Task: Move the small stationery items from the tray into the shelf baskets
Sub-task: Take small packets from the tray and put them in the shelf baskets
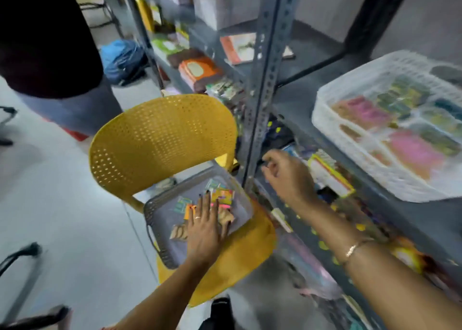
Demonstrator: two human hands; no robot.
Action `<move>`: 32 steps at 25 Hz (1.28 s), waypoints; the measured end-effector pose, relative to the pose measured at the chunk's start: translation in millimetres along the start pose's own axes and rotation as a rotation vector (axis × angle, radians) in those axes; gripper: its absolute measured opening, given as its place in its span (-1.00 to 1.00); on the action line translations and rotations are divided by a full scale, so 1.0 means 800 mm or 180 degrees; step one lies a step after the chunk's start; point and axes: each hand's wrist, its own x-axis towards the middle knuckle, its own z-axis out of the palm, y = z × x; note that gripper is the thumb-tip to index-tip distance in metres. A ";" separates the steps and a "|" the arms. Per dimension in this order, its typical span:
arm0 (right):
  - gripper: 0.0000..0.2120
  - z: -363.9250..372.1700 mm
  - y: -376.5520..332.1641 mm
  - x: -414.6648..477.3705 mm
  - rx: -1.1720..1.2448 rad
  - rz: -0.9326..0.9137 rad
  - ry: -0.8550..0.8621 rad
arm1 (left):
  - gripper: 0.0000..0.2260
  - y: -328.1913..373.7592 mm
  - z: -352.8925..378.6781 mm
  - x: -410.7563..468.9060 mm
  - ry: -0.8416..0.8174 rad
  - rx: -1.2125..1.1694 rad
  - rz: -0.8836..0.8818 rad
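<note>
— On chair [160,139], yellow, perforated plastic back, curved: grey tray [160,234], rectangular, lattice rim, slot handle at near end.

— And inside?

— Small flat packets [222,195], glossy, mixed colours: yellow-orange, teal, pink, tan. Scattered loose over smooth tray floor, some overlapping. Too blurred for print or exact kind.

— Left hand [203,229]?

— Palm down in tray, fingers [207,204] spread flat, touching packets. Ring on one finger, dark nails. Nothing pinched, as far as visible.

— Right hand [290,177]?

— Reaching past shelf post [265,79], grey slotted steel angle, toward lower shelf level. Fingers curled, tips close together near something small and dark; blurred, cannot tell whether pinching it. Thin gold bracelet [355,248] on wrist.

— Baskets?

— White basket [350,169] on upper shelf board at right, plastic mesh walls, rounded corners, divided inside. Filled with pink, green, orange packs, soft-edged from motion blur. Well apart from tray, above right hand.

— Rest of shelf?

— Lower level beside right hand crowded with stationery: white card with yellow border [330,177], other bits indistinct. Further back, orange book stack [200,72] and grey box [225,4]. Pale smooth floor below chair.
</note>
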 end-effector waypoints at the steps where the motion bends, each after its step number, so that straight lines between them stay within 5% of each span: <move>1: -0.88 0.049 0.008 0.005 -0.0081 0.0021 -0.0300 | -0.39 -0.031 0.016 -0.005 -0.0192 0.0095 -0.0132; 7: -0.62 0.278 0.061 -0.006 -0.0387 0.0064 -0.1781 | -0.27 -0.126 0.104 -0.033 -0.0764 0.0385 -0.0439; 13: -0.48 0.404 0.081 -0.027 -0.0926 -0.0151 -0.2235 | -0.28 -0.150 0.162 -0.057 -0.1013 0.0295 -0.0619; 32: -0.48 0.430 0.100 -0.036 -0.0814 -0.0419 -0.1605 | -0.29 -0.154 0.190 -0.068 -0.0921 0.0218 -0.0778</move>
